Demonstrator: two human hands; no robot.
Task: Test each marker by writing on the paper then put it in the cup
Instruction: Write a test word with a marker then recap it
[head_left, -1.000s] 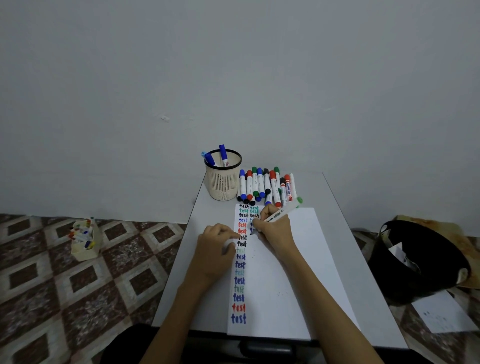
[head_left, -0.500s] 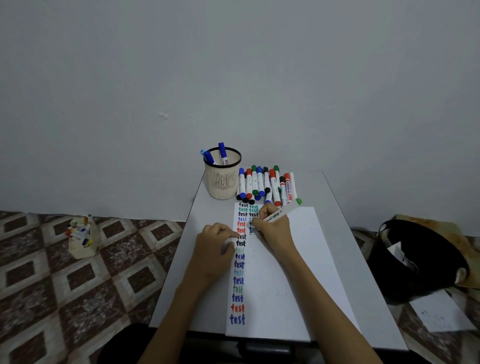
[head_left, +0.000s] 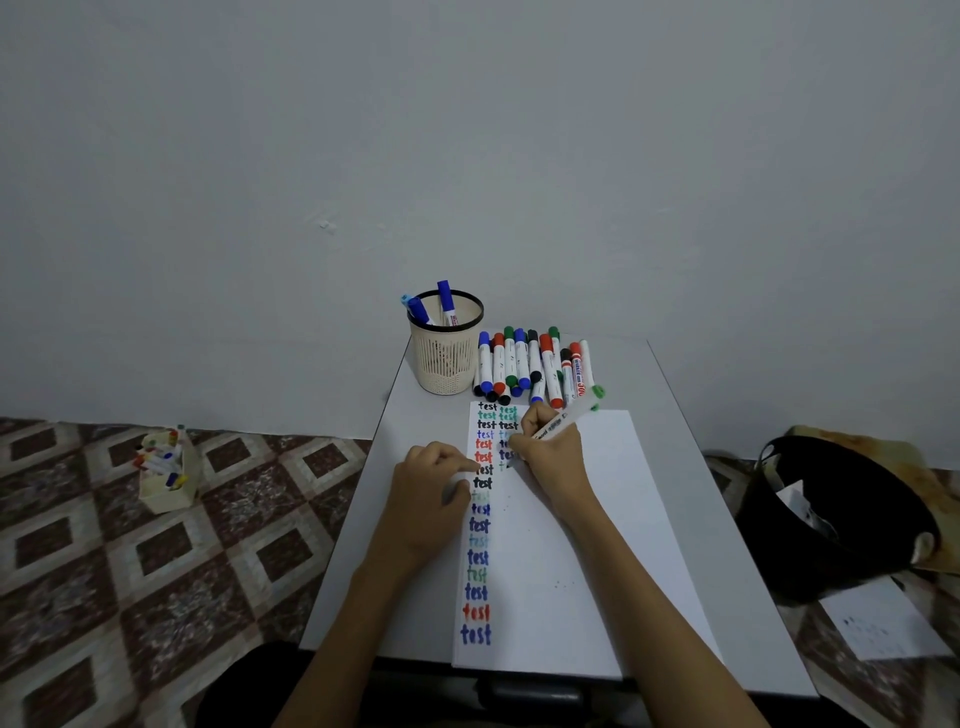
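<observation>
A white paper sheet (head_left: 571, 545) lies on the small grey table (head_left: 363, 545), with columns of coloured "test" words down its left side. My right hand (head_left: 550, 452) grips a white marker with a green end (head_left: 571, 418), tip down on the second column. My left hand (head_left: 426, 499) rests curled at the paper's left edge, its fingers holding a small whitish cap (head_left: 460, 480). The beige mesh cup (head_left: 447, 358) stands at the table's far left with two blue markers (head_left: 444, 301) in it. Several capped markers (head_left: 535, 364) lie in a row beside the cup.
A black bin (head_left: 831, 519) with paper scraps stands on the floor to the right, with a loose sheet (head_left: 883, 623) in front of it. A small box of markers (head_left: 166, 467) sits on the tiled floor to the left. A wall is right behind the table.
My right hand has shifted slightly down the second column while writing. My left hand stays in place.
</observation>
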